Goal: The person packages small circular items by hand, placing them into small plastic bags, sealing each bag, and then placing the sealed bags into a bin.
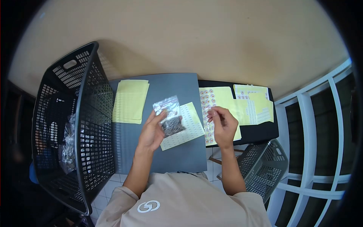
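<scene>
My left hand (150, 132) grips a clear zip bag (173, 125) along its left side, with the thumb on its front. Small dark pieces fill the lower part of the bag. Beneath it, a yellow sheet printed with rows of small marks (193, 126) lies at a slant on the grey table (151, 160). My right hand (225, 127) is over a sheet of round red-and-white stickers (207, 97), thumb and fingertips pressed together. Whatever sits between those fingertips is too small to make out.
A large black basket (77, 147) with clear bags inside stands at the left. Yellow sheets (130, 100) lie on the grey table's left. More sticker sheets (253, 108) cover the black table (261, 132). A grey basket (270, 160) and white railing (308, 132) are at right.
</scene>
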A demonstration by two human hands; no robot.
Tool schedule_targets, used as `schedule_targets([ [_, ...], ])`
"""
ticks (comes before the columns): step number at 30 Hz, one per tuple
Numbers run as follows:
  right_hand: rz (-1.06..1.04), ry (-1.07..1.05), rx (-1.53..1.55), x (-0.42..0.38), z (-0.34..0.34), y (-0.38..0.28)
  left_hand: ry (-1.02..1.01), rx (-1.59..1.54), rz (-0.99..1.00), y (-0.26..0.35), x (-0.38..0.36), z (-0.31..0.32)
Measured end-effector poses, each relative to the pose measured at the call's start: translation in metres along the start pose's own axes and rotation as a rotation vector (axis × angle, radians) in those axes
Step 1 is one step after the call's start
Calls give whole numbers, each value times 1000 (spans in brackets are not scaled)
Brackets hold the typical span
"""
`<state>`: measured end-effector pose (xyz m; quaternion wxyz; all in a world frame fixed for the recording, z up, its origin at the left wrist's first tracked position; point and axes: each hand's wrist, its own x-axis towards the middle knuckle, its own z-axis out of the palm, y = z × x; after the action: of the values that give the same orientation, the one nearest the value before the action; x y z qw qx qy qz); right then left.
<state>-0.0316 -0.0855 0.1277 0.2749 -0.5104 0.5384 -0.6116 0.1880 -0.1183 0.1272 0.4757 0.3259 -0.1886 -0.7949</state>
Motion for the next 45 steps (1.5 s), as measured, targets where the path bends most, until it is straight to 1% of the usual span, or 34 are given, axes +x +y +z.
schedule_targets([
  [2, -256, -118, -132, -6, 10, -25, -39, 38, 86, 5, -3, 14],
  [3, -259, -129, -124, -8, 15, -32, -31, 37, 96, 8, -5, 21],
  [5, -361, -136, -93, -12, 25, -42, -102, 65, 171, 12, -10, 34],
  [10, -403, -167, -79, -14, 39, -53, -140, 109, 247, 14, -16, 45],
  [13, -389, -156, -96, -14, 43, -56, -155, 88, 237, 16, -16, 45],
  [15, -458, -144, -154, -12, 46, -56, -153, 105, 235, 17, -16, 45],
  [19, -473, -172, -202, -9, 49, -60, -159, 143, 243, 15, -15, 42],
  [34, -390, -224, -243, -11, 56, -53, -236, 142, 244, 16, -16, 36],
  [37, -398, -222, -282, -12, 56, -53, -222, 155, 252, 15, -17, 38],
  [39, -333, -218, -257, -14, 57, -53, -205, 153, 252, 16, -18, 40],
  [45, -365, -246, -261, -13, 54, -56, -164, 187, 241, 17, -18, 39],
])
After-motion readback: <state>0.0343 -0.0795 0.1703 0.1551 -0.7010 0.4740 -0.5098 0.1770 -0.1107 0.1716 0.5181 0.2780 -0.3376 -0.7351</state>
